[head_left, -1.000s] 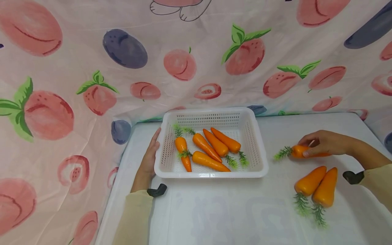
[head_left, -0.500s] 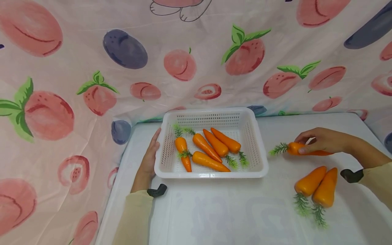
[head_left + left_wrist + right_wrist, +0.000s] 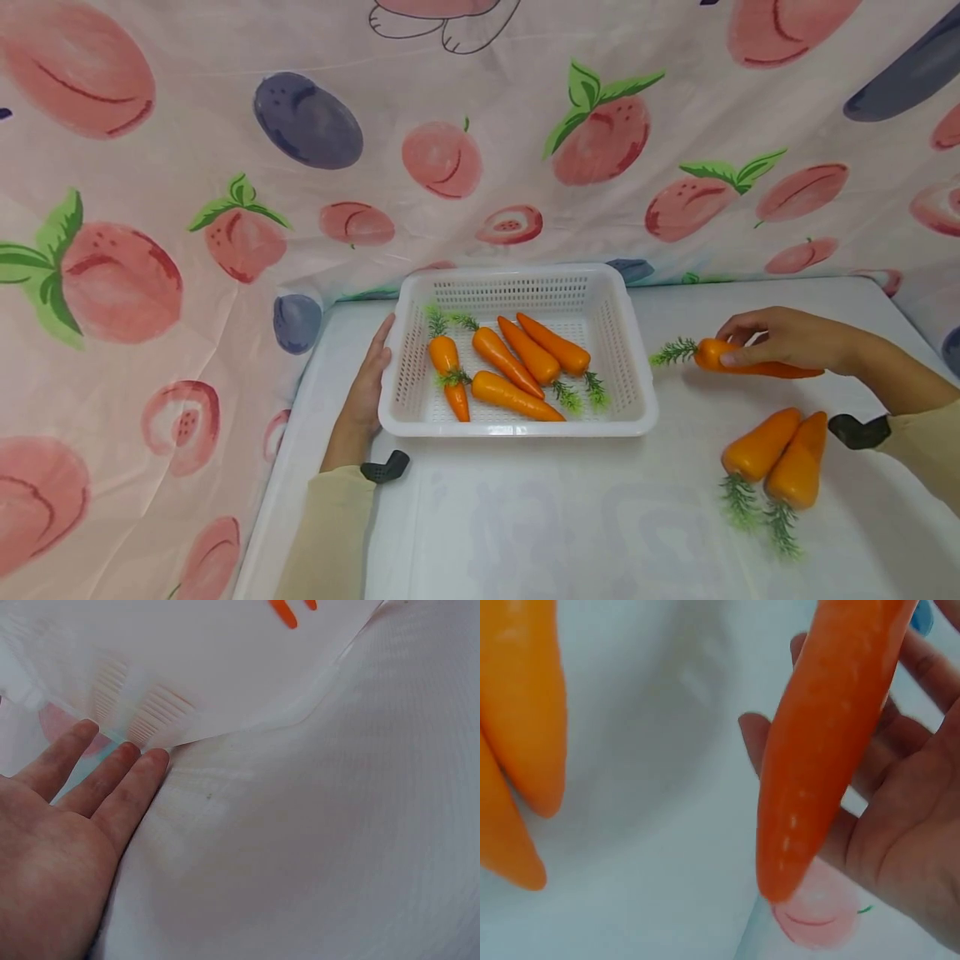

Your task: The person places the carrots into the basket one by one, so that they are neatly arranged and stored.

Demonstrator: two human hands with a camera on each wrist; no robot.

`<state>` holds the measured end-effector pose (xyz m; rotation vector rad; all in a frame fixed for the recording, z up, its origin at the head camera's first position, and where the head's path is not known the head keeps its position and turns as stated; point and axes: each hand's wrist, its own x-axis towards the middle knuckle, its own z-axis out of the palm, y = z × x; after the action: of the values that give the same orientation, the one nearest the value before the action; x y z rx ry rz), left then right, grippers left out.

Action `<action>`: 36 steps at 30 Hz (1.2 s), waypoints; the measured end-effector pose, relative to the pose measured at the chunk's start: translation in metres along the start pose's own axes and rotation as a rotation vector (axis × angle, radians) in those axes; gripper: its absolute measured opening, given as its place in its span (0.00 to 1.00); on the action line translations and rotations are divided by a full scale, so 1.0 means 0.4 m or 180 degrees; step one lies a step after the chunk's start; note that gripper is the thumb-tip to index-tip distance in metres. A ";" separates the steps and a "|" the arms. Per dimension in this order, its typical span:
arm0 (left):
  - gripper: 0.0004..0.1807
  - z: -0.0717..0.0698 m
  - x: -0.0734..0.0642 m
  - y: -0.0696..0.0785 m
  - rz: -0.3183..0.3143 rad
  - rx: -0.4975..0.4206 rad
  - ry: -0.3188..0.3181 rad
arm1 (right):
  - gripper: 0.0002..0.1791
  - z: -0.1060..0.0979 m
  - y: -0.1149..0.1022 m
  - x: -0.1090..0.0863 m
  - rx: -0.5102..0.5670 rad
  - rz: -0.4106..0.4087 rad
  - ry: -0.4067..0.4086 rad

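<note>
A white slotted plastic basket [image 3: 517,430] stands in the middle of the table, with several orange carrots [image 3: 504,360] with green tops lying in it. My left hand [image 3: 365,387] rests with straight fingers against the basket's left wall; in the left wrist view the fingertips [image 3: 129,752] touch its side. To the right of the basket, my right hand [image 3: 798,340] holds a carrot [image 3: 708,354] between thumb and fingers, its leafy top pointing left towards the basket. That carrot [image 3: 825,750] hangs tip-down across the right wrist view.
Two more carrots [image 3: 761,446] lie side by side on the white table [image 3: 562,525], nearer me than the right hand, leafy ends towards me. A fruit-printed cloth [image 3: 510,100] hangs behind and to the left of the table.
My right hand has lifted the carrot slightly and carried it a little left, towards the basket. The left hand and the basket have stayed where they were.
</note>
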<state>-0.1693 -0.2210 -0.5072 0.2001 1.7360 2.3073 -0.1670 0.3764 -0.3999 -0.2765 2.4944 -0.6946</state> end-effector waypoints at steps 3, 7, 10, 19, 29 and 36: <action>0.32 0.000 0.001 -0.001 -0.0004 -0.0012 0.0008 | 0.26 -0.002 -0.011 -0.005 0.0040 0.0005 0.0001; 0.32 0.002 -0.001 0.000 -0.0004 0.0008 0.0024 | 0.28 -0.003 -0.025 -0.010 0.0094 0.0061 0.0021; 0.32 0.004 -0.002 0.001 -0.0006 0.0038 0.0028 | 0.29 -0.005 -0.036 -0.014 0.0123 0.0114 0.0077; 0.32 0.005 -0.004 0.004 -0.0012 0.0073 0.0013 | 0.35 -0.012 -0.071 -0.015 0.0397 0.0342 0.0152; 0.32 0.010 -0.005 0.007 -0.0003 0.0064 0.0026 | 0.43 -0.003 -0.114 -0.004 0.1093 0.0426 0.0149; 0.33 0.009 -0.005 0.008 0.0013 0.0026 -0.0006 | 0.46 0.003 -0.162 0.002 0.1322 0.0375 0.0138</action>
<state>-0.1667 -0.2191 -0.5032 0.2073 1.7459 2.3025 -0.1637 0.3205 -0.3669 0.0383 2.3126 -1.1504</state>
